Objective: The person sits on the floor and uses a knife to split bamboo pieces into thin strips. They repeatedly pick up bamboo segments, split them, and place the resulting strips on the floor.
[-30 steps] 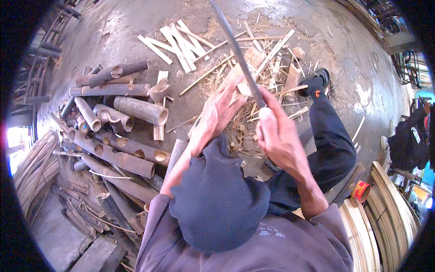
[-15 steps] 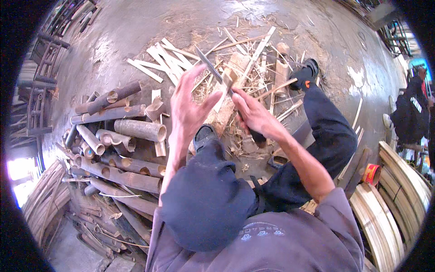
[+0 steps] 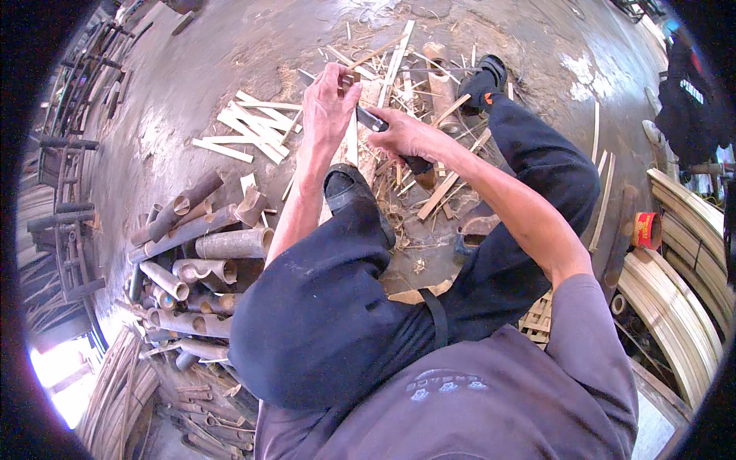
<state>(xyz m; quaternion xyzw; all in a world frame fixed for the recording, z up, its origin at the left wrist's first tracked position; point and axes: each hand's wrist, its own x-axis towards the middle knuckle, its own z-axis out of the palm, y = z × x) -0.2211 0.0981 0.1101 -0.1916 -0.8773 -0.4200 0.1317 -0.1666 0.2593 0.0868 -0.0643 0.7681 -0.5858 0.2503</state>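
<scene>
My right hand (image 3: 406,138) is closed around the dark handle of a large knife (image 3: 372,119). Its blade points up and left and passes behind my left hand, with the tip showing beyond. My left hand (image 3: 330,103) has its fingers bent together around a bamboo piece (image 3: 353,77), which the fingers mostly hide. Beneath both hands a pale bamboo strip (image 3: 352,139) runs down toward my left shoe (image 3: 346,188). Split sticks and shavings lie around the work spot, and a loose pile of pale bamboo strips (image 3: 253,126) rests to the left.
Cut bamboo tubes (image 3: 234,244) are stacked at my left. A short tube (image 3: 442,92) lies beside my right shoe (image 3: 491,73). Long bent slats (image 3: 667,307) and a red-yellow can (image 3: 647,230) stand at the right. Racks (image 3: 69,184) line the left edge.
My left hand has gone from spread fingers beside the blade to closed fingers over it. The knife and right hand have shifted up and left in view. The head view has moved, baring my left knee.
</scene>
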